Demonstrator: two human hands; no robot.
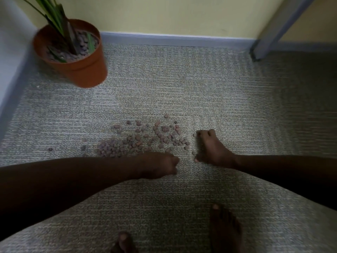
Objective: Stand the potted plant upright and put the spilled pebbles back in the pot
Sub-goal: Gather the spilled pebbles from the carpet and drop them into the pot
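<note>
The orange pot (85, 73) stands upright in the far left corner, with its green plant (54, 17) and pebbles inside. Several spilled brownish pebbles (145, 137) lie scattered on the grey carpet in the middle. My left hand (160, 167) is closed in a fist at the near edge of the pile; what is inside the fist is hidden. My right hand (211, 148) rests palm down at the pile's right edge. Its fingers are curled with their tips on the carpet, and single pebbles touch the thumb and a fingertip.
A yellow wall with a grey skirting board (173, 38) runs along the back. A grey furniture leg (269, 33) stands at the far right, and a pale panel (11, 61) closes the left side. My bare feet (226, 229) are on the carpet near me.
</note>
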